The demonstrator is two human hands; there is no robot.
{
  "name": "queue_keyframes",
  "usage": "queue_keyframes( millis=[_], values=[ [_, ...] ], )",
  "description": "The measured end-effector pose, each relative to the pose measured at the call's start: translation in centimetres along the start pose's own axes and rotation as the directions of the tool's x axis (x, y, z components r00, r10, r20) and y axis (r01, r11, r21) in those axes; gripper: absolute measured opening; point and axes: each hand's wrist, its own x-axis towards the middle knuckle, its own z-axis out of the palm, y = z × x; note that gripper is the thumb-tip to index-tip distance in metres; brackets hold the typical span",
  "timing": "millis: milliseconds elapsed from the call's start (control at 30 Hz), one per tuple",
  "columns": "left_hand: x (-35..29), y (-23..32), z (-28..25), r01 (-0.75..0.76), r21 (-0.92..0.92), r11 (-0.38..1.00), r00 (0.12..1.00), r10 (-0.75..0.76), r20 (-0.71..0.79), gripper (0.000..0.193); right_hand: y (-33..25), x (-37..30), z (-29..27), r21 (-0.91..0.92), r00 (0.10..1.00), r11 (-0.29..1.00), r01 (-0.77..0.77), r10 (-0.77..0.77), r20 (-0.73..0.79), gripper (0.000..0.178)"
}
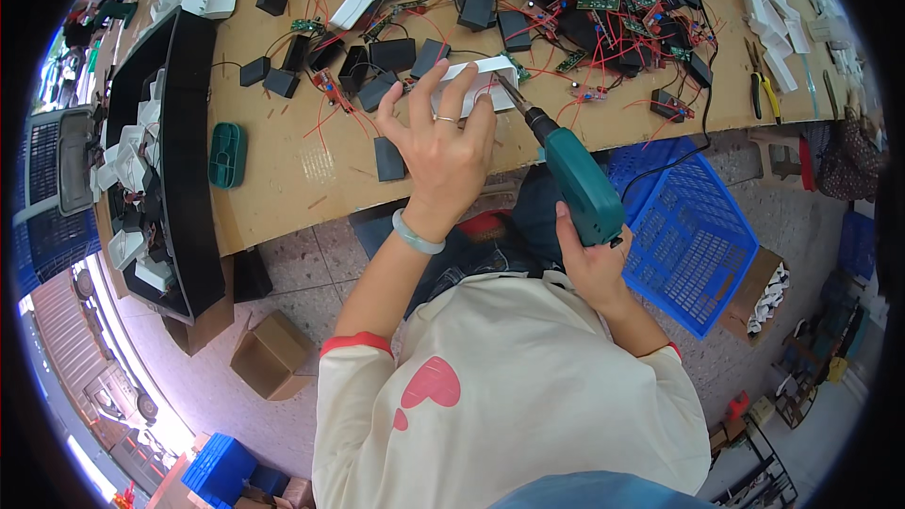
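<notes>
My right hand is wrapped round the handle of a green power screwdriver. Its long bit slants up and left into an open white plastic housing near the table's front edge. Over that housing arch the fingers of my left hand, gripping it and hiding part of its inside. Black boxes with thin red wires lie just beyond and to the left of my left hand. One more black block sits beside its wrist.
Circuit boards with tangled red wires heap at the back. A black bin of white parts stands left, by a green tray. White housings and yellow-handled pliers lie right. Below is a blue crate.
</notes>
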Motion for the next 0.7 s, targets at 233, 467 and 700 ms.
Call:
queue_keyframes(
  millis=[233,467,700],
  values=[
    [-0.02,-0.04,0.0,0.001,-0.001,1.0,1.0,-0.001,-0.002,0.015,-0.32,0.09,-0.08,-0.003,1.0,1.0,-0.008,0.009,0.022,0.028],
    [-0.07,0.02,0.06,0.004,-0.017,1.0,1.0,-0.004,-0.012,0.014,0.42,-0.48,0.09,0.016,0.999,0.999,0.028,-0.028,-0.027,0.027],
    [-0.15,-0.1,0.36,0.018,-0.032,0.999,0.999,-0.019,-0.04,0.012,-0.27,-0.32,-0.56,0.023,0.996,0.998,0.052,-0.05,-0.067,0.026]
  ],
)
